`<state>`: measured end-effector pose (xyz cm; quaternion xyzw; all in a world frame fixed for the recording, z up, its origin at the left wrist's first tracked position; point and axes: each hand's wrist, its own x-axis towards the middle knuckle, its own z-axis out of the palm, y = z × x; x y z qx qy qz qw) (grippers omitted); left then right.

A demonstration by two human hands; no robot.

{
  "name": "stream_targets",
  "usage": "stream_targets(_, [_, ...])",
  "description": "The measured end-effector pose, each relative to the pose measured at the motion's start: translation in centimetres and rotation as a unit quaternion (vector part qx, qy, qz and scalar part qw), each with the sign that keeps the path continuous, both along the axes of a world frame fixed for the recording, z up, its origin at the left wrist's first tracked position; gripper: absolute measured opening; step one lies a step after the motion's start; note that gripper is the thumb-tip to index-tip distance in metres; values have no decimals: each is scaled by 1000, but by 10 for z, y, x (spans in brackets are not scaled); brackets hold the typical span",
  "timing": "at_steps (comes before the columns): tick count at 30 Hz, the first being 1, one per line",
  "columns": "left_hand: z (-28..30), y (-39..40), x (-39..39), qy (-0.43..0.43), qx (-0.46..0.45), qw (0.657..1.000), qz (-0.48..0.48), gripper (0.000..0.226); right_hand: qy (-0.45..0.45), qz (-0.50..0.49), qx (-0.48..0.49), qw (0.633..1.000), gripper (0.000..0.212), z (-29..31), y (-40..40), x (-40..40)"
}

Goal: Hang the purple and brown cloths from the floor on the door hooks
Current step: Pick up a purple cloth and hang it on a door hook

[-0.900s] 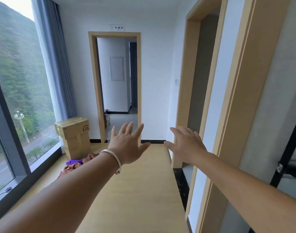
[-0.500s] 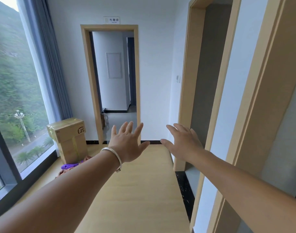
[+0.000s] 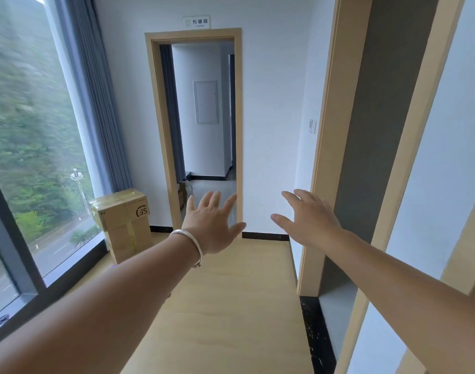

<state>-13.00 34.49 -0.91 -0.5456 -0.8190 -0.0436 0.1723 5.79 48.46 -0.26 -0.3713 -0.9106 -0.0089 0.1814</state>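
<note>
The cloths lie almost wholly out of sight behind the left forearm; only a faint purple trace (image 3: pixel 113 265) shows at the arm's upper edge, on the floor (image 3: pixel 231 314) by the foot of a cardboard box (image 3: pixel 122 225). No brown cloth can be made out.

Both arms reach forward over the pale wooden floor. The left hand (image 3: pixel 212 225) is spread flat, fingers splayed and pointing up, grasping nothing; a silver bracelet (image 3: pixel 191 245) circles its wrist. The right hand (image 3: pixel 309 220) is likewise released, fingers straight and fanned, palm down, holding nothing. The hands are apart and touch neither each other nor any object.

The box stands on end against the far wall, just beside a tall window (image 3: pixel 28 171) at left that looks onto a green hillside and a road. A blue-grey curtain (image 3: pixel 95 103) hangs at the window's far edge, above the box.

Straight ahead, an open doorway (image 3: pixel 201 130) in a light wood frame leads to a further room; a small sign (image 3: pixel 196 22) is mounted above it. At right, a second wood door frame (image 3: pixel 328 130) stands next to a wall switch (image 3: pixel 312 126), with a dark stone threshold (image 3: pixel 316 333) at its foot.
</note>
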Motion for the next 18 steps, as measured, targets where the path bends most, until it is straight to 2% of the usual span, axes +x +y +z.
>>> stream_targets(8, [-17, 106, -76, -16, -10, 1000, 7, 74, -10, 7, -19, 1000, 70, -22, 102, -72])
stream_targets(18, [-21, 266, -234, -26, 7, 1000, 3, 75, -32, -7, -29, 999, 70, -21, 258, -219])
